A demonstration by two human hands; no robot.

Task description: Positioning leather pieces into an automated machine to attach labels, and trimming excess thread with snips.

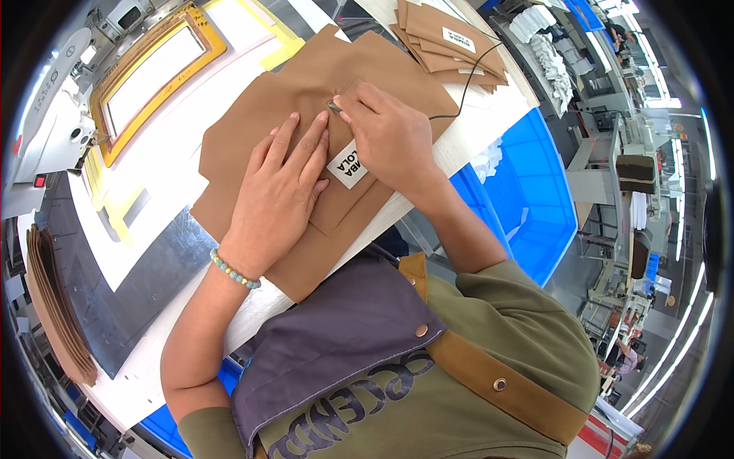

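Note:
My left hand [279,187], a beaded bracelet at its wrist, lies with fingers stretched on a large brown fabric piece [248,122]. My right hand [386,141] is closed on a small dark metal tool [334,106], its tip at the fabric just beside my left fingertips. Under and between my hands is a smaller brown panel [330,216] with a white printed label [344,168] on it; my right hand partly hides both.
Brown pieces [440,34] are stacked at upper right beside a black cord [461,107]. A yellow frame [145,65] and white machine [53,99] are at left, near folded brown material [61,306]. Blue bins [550,214] stand right. A distant person [629,356] is among machines.

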